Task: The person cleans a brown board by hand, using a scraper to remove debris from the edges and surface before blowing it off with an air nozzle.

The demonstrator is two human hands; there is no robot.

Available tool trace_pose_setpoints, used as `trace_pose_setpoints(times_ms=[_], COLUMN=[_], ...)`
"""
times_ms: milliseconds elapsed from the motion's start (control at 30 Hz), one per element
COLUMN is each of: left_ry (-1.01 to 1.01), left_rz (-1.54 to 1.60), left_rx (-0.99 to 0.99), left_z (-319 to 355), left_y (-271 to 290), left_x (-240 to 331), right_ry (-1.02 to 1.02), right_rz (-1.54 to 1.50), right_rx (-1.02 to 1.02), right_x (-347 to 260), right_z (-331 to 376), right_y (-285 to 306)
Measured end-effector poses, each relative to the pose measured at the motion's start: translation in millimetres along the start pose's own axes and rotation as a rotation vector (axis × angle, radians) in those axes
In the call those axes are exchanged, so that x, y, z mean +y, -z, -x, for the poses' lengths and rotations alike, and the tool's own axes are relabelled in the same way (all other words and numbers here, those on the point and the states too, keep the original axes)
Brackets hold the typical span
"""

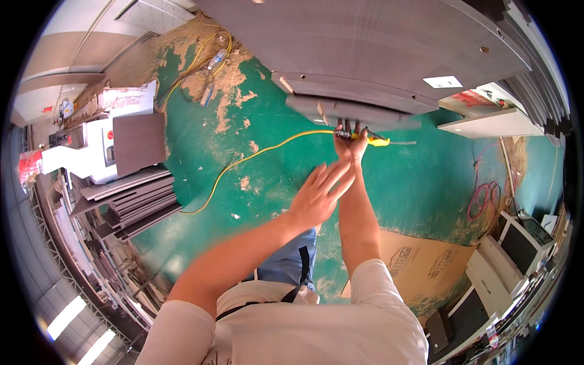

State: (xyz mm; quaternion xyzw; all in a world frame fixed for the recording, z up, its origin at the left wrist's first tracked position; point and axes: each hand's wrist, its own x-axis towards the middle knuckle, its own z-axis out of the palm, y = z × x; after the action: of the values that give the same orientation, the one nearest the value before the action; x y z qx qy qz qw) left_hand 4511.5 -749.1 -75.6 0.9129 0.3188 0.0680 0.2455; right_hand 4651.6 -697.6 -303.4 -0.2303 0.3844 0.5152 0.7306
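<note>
My right hand point(351, 146) reaches forward, palm up, with its fingers closed round an air blow gun point(379, 142) that has a yellow body and a thin metal nozzle pointing right. A yellow air hose point(261, 152) runs from it, curving left and down across the floor. My left hand point(321, 193) is open, fingers stretched out, and overlaps my right forearm near the wrist; it holds nothing. Just beyond my right fingers is a narrow grey-brown board point(359, 115), partly blurred. Above that, a large dark wood-grain panel point(377, 48) has drilled holes and a white label point(442, 81).
Dark boards point(140, 204) are stacked at the left beside a white machine point(100, 149). A flattened cardboard sheet point(426, 261) lies on the green floor at my right. Coiled pink hose point(485, 198) lies farther right. Yellow hose and a plastic bottle point(217, 59) lie among sawdust at far left.
</note>
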Motion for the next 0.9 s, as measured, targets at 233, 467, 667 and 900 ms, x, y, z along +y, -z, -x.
trace_pose_setpoints(times_ms=[233, 467, 667, 900], left_ry=[0.443, 0.674, 0.941, 1.555], left_rz=[0.181, 0.361, 0.569, 0.092], left_rx=[-0.936, -0.303, 0.130, 1.022], left_z=[262.9, 401.3, 557.3, 868.5], left_y=[-77.5, -17.3, 65.6, 32.9], left_x=[-37.9, -89.8, -106.0, -117.3], right_ry=[-0.155, -0.416, -0.625, -1.220], right_rz=[0.299, 0.869, 1.059, 1.580], right_rx=[-0.208, -0.152, -0.196, -0.275], right_x=[91.3, 220.1, 354.6, 563.8], right_z=[114.3, 242.5, 361.6, 500.2], right_y=[-1.2, 139.9, 249.8, 294.1])
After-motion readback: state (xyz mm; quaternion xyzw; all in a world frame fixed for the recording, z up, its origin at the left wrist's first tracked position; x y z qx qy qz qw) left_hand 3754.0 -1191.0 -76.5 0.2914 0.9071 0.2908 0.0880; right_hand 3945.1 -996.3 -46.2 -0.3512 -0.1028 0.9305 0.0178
